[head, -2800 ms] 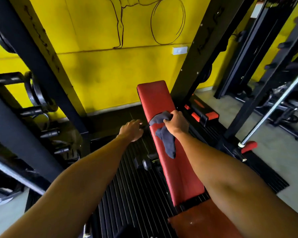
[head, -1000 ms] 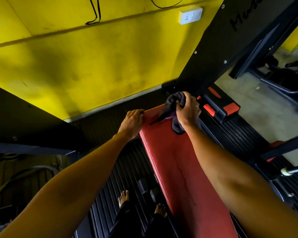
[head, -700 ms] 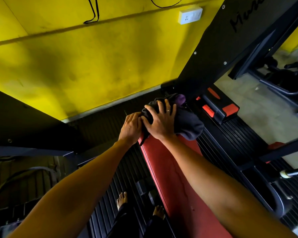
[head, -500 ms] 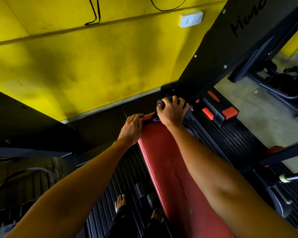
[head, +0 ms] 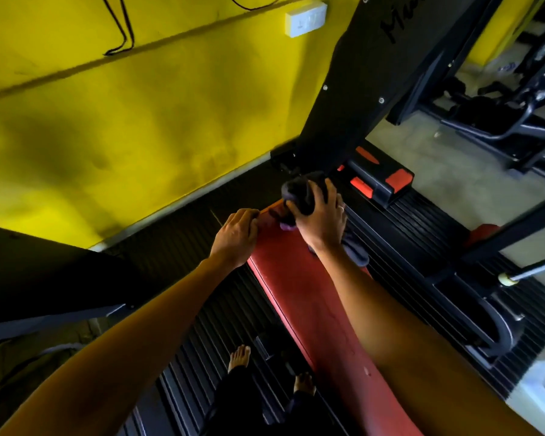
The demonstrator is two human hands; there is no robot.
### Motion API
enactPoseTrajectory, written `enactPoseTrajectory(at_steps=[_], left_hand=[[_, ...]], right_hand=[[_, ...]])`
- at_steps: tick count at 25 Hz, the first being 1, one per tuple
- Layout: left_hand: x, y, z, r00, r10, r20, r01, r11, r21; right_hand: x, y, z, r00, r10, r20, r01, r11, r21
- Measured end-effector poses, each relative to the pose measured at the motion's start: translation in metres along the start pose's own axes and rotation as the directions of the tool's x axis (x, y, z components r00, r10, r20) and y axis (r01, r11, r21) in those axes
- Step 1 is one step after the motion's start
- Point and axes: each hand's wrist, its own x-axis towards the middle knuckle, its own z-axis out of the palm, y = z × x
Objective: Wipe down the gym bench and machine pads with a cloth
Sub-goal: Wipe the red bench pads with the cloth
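The right hand (head: 320, 220) is gripping a dark grey cloth (head: 299, 193), thumb and fingers curling around a bunched lump of it at the far end of the bench (head: 299, 284). The lump is sitting right at the far edge, and a looser tail of the same cloth is trailing out from under the wrist and hanging over the right edge. A small purplish patch is showing at the underside of the bunch, beside the thumb. A ring (head: 342, 208) is showing on one finger.

The left hand (head: 238, 236) is holding the bench's far left corner, its fingers curling over the edge.

The bench pad is long and narrow, covered in red vinyl with a dull sheen, a few fine creases and some pale specks near the close end. It is running from the bottom of the view up toward a yellow wall (head: 139, 121). A black ribbed mat (head: 195, 341) is lying beneath it, and two bare feet (head: 239, 357) are standing on the mat by the left edge. A black upright (head: 359, 89) is rising just beyond the far end.
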Motion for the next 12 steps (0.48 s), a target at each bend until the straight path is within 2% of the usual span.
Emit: enactPoseTrajectory(at_steps=[2,3,7,9,10,12], left_hand=[[0.006,0.003,-0.002,0.998,0.032,0.049,-0.032,0.999,0.014],[0.010,0.003,-0.002,0.996,0.046,0.080,-0.048,0.999,0.018],[0.023,-0.007,-0.003,0.971,0.129,0.200,-0.130,0.991,-0.005],[0.027,-0.011,-0.003,0.955,0.162,0.247,-0.159,0.987,-0.032],[0.031,-0.011,-0.003,0.950,0.171,0.262,-0.166,0.985,-0.042],[0.038,-0.006,-0.002,0.944,0.183,0.275,-0.176,0.983,-0.051]], right_hand=[[0.007,-0.025,0.005,0.992,0.129,0.012,-0.129,0.991,0.017],[-0.002,-0.034,0.010,0.991,0.136,-0.014,-0.135,0.991,0.003],[-0.073,-0.013,0.020,0.988,-0.127,-0.087,0.123,0.991,-0.042],[-0.077,0.017,0.013,0.985,-0.152,-0.085,0.146,0.987,-0.070],[-0.068,0.022,0.008,0.994,-0.068,-0.091,0.062,0.996,-0.069],[-0.033,0.006,0.002,0.970,0.233,-0.077,-0.234,0.972,-0.005]])
